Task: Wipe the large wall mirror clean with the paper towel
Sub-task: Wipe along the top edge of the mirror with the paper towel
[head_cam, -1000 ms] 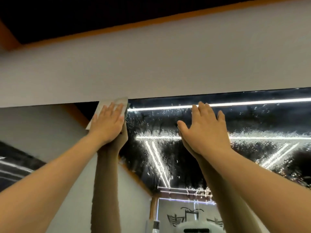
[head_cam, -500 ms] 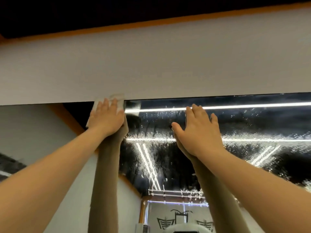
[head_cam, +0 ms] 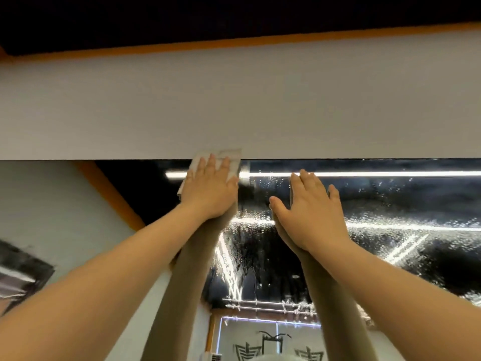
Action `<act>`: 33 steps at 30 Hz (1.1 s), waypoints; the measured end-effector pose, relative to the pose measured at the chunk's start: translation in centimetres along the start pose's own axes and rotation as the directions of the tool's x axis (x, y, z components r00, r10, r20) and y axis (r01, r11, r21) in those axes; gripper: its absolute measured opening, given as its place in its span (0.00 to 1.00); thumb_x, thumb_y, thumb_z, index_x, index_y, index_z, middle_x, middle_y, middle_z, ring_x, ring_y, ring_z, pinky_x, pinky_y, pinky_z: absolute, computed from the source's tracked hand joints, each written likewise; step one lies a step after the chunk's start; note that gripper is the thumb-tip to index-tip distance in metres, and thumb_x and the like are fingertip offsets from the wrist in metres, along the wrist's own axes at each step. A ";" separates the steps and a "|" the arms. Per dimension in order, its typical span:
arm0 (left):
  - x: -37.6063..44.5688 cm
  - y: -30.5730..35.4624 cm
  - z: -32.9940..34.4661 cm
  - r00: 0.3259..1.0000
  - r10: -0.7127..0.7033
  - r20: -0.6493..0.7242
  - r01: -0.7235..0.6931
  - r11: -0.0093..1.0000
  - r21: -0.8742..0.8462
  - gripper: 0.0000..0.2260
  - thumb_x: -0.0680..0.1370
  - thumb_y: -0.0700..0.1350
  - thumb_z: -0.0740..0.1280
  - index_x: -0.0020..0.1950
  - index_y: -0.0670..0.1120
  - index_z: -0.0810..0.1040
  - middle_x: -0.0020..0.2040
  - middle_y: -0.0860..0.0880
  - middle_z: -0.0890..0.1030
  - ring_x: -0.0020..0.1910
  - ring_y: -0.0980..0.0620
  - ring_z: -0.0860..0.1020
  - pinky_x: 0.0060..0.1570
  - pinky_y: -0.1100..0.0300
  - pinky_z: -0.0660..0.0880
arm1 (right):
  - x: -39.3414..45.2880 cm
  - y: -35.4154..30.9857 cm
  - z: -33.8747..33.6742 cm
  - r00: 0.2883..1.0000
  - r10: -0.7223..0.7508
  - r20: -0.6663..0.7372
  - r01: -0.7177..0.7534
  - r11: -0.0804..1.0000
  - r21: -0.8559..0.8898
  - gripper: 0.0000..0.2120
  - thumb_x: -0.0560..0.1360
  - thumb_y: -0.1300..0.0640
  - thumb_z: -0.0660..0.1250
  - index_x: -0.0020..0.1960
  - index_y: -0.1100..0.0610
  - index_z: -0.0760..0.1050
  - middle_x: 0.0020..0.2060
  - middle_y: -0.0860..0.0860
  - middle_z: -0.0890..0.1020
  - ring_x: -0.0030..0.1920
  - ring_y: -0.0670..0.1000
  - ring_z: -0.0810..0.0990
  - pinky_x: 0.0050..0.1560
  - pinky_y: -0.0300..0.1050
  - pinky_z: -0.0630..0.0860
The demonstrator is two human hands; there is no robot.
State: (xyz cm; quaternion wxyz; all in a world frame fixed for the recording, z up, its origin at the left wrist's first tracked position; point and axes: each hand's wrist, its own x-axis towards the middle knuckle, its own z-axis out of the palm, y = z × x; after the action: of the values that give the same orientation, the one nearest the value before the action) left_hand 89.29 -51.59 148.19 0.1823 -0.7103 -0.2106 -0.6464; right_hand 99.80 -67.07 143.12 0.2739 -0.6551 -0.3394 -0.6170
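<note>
While the left hand (head_cam: 210, 188) presses the towel (head_cam: 229, 158) flat-fingered against the mirror (head_cam: 390, 204) at its top edge, the right hand (head_cam: 309, 212) braces open-palmed. Wiping is mid-pass; droplets remain rightward, so sweep there next.

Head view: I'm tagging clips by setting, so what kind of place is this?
Probably an indoor commercial or studio-type room: a large wall mirror under a white wall band reflects strip ceiling lights and a dark ceiling.

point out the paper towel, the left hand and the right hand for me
paper towel (head_cam: 226, 155): head view, on its upper edge showing above the fingers.
left hand (head_cam: 208, 188): head view, on the back of the hand pressing the towel flat.
right hand (head_cam: 309, 212): head view, on the back of the hand, flat on the mirror.
</note>
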 end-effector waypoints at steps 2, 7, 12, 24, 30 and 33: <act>0.1 -3.3 -0.4 0.997 -0.074 -0.001 0.074 0.997 0.020 0.25 0.84 0.55 0.43 0.80 0.50 0.42 0.80 0.44 0.42 0.79 0.44 0.43 0.76 0.47 0.41 | -0.1 0.0 0.0 1.000 0.000 0.003 0.000 1.000 -0.001 0.34 0.81 0.39 0.46 0.80 0.55 0.45 0.79 0.51 0.46 0.78 0.50 0.42 0.76 0.55 0.41; -0.3 -7.7 -0.7 0.974 -0.226 0.019 0.226 0.974 0.008 0.25 0.84 0.54 0.45 0.80 0.50 0.42 0.80 0.44 0.43 0.78 0.43 0.42 0.75 0.45 0.43 | 0.0 -0.1 0.1 1.000 -0.001 -0.015 0.000 1.000 -0.010 0.34 0.81 0.39 0.47 0.80 0.56 0.45 0.79 0.51 0.47 0.78 0.50 0.43 0.76 0.55 0.42; -1.1 -4.3 -0.9 0.959 -0.282 0.019 0.283 0.959 -0.035 0.26 0.84 0.55 0.44 0.80 0.50 0.41 0.80 0.45 0.41 0.78 0.43 0.40 0.74 0.44 0.40 | 0.1 -0.1 0.3 0.998 0.003 -0.059 -0.003 1.000 0.007 0.33 0.81 0.39 0.49 0.79 0.56 0.49 0.79 0.52 0.50 0.78 0.51 0.46 0.76 0.56 0.44; -1.9 0.1 -0.7 0.995 0.078 0.056 -0.075 0.996 -0.051 0.25 0.84 0.56 0.45 0.80 0.53 0.44 0.80 0.45 0.43 0.79 0.44 0.44 0.75 0.49 0.43 | 0.1 0.0 0.4 0.998 0.002 -0.057 -0.003 1.000 -0.027 0.33 0.81 0.39 0.49 0.79 0.57 0.49 0.79 0.52 0.51 0.78 0.51 0.47 0.76 0.55 0.44; -0.6 -3.1 -0.6 0.995 -0.099 0.019 0.099 0.994 -0.039 0.25 0.84 0.56 0.45 0.80 0.53 0.43 0.80 0.44 0.44 0.78 0.42 0.40 0.75 0.46 0.42 | 0.0 0.1 0.3 1.000 -0.009 -0.029 0.009 1.000 -0.022 0.33 0.82 0.40 0.48 0.80 0.57 0.47 0.79 0.52 0.48 0.78 0.51 0.45 0.76 0.55 0.43; -0.8 -2.4 -0.5 0.987 -0.161 0.007 0.161 0.986 -0.052 0.25 0.84 0.54 0.44 0.80 0.52 0.43 0.80 0.43 0.42 0.78 0.42 0.40 0.75 0.47 0.41 | 0.0 0.2 0.4 0.999 -0.015 -0.038 0.015 1.000 -0.013 0.33 0.82 0.40 0.48 0.80 0.57 0.47 0.79 0.52 0.48 0.78 0.51 0.44 0.76 0.55 0.42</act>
State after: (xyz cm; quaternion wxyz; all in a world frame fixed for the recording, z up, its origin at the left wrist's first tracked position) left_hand 87.49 -49.88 147.46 0.1105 -0.6963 -0.2506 -0.6635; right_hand 100.18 -66.88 143.05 0.2716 -0.6422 -0.3353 -0.6335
